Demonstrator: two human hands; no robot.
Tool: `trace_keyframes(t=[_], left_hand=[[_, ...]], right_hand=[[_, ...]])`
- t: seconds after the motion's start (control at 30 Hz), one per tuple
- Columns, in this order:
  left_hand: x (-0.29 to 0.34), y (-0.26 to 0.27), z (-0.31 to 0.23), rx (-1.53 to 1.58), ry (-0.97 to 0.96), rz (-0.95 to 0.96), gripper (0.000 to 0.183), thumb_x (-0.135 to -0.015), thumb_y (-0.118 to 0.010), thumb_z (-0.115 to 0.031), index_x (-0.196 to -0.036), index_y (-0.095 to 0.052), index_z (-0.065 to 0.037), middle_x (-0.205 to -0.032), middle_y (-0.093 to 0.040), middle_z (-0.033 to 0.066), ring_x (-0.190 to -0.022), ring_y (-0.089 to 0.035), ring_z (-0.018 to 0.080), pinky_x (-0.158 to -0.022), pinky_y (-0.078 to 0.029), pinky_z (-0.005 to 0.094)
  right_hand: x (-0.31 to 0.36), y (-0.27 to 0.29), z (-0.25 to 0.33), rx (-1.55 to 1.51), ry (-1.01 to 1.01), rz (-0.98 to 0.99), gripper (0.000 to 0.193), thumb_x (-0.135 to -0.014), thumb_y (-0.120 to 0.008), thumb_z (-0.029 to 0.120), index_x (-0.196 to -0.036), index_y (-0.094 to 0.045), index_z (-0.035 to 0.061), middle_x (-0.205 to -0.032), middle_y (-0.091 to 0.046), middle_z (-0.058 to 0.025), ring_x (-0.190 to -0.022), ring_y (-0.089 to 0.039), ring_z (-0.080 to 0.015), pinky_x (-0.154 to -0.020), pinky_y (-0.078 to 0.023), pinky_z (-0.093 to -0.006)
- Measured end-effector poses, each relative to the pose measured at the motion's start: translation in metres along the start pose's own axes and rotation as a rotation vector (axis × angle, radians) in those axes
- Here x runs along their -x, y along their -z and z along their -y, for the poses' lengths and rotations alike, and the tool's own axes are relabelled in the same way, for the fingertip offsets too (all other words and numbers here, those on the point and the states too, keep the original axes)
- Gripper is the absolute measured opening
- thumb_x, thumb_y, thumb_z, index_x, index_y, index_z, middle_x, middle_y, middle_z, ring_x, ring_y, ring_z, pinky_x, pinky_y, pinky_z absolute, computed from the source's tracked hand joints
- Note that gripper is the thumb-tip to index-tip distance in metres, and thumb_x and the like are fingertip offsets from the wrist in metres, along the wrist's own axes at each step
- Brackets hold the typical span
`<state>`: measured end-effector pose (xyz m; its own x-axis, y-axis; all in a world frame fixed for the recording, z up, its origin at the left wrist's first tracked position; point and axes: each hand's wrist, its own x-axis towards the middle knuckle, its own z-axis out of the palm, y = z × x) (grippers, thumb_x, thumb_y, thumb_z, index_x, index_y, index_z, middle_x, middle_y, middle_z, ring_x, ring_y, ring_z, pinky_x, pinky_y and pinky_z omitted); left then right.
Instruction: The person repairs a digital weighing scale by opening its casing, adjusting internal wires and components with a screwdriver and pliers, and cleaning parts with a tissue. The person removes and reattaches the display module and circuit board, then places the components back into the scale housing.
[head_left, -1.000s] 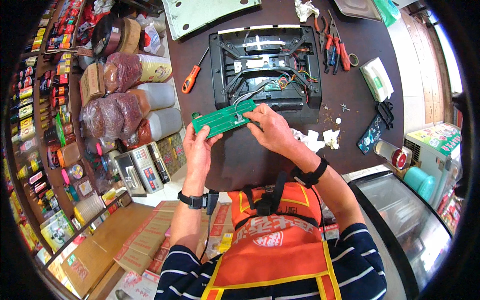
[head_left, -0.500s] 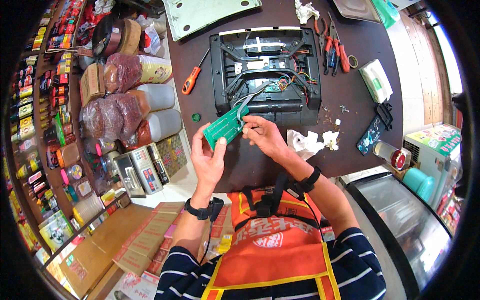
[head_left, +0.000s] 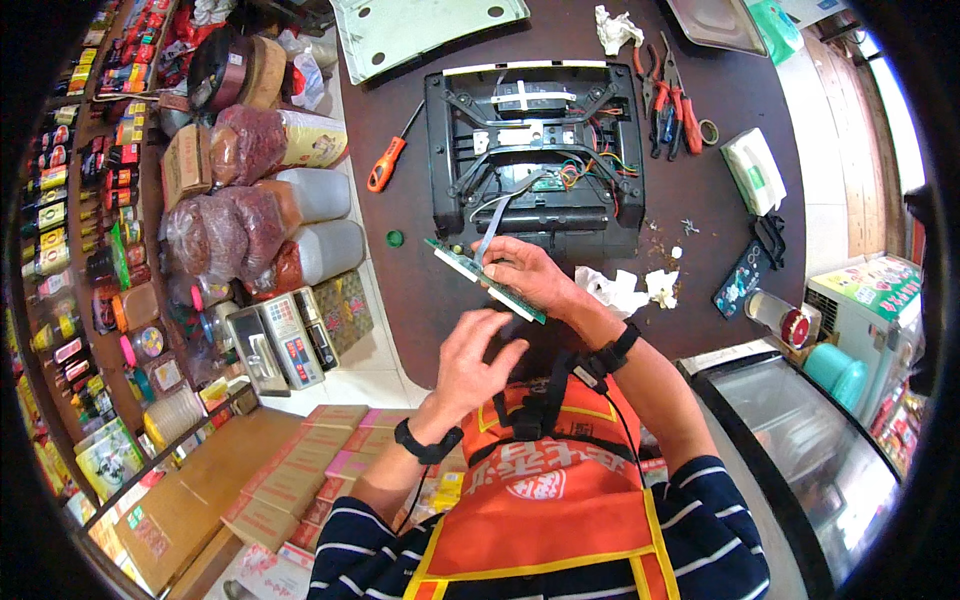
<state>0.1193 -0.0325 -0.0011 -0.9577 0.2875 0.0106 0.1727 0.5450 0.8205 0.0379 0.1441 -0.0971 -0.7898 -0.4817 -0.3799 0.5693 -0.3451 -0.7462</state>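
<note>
My right hand (head_left: 532,277) pinches a green circuit board (head_left: 518,303), now tilted so that a white strip along its edge faces me. A grey ribbon cable (head_left: 492,228) runs from beside the right fingers up into the opened black device (head_left: 540,215), whose frame, coloured wires and inner parts are exposed. Just below the board, my left hand (head_left: 474,362) is off it, with thumb and fingers loosely bent and apart and nothing between them.
An orange-handled screwdriver (head_left: 385,165) and a green cap (head_left: 395,238) lie left of the device. Red-handled pliers (head_left: 686,125), a tape roll (head_left: 709,132), a tissue pack (head_left: 754,172) and crumpled tissue (head_left: 612,291) are on the right. A pale green cover (head_left: 420,30) lies at the back.
The board has turned from showing its flat green face to nearly edge-on, and sits lower. My left hand has let go of it and moved down and right; my right hand keeps hold.
</note>
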Motion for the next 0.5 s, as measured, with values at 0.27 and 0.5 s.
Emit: trace_keyframes(t=[0.27,0.5], left_hand=[[-0.028,0.022,0.06,0.694,0.632,-0.474,0.068,-0.108,-0.08,-0.021,-0.163,-0.042,-0.01,-0.129,-0.068,0.0078,-0.1,-0.071,0.0156,-0.079,-0.059,0.0321],[-0.041,0.012,0.053,0.83,0.712,-0.214,0.055,-0.108,-0.076,-0.011,-0.159,-0.054,-0.007,-0.123,-0.072,0.0088,-0.103,-0.075,0.018,-0.085,-0.067,0.0351]], right_hand=[[-0.005,0.025,0.003,0.008,0.052,0.194,0.055,-0.1,-0.08,0.001,-0.152,-0.063,0.0032,-0.119,-0.066,-0.0008,-0.112,-0.068,-0.0119,-0.101,-0.058,-0.0312],[-0.01,0.034,0.005,0.213,0.082,0.179,0.057,-0.095,-0.086,0.002,-0.148,-0.065,0.0023,-0.119,-0.071,-0.0061,-0.107,-0.073,-0.0146,-0.094,-0.062,-0.0316]])
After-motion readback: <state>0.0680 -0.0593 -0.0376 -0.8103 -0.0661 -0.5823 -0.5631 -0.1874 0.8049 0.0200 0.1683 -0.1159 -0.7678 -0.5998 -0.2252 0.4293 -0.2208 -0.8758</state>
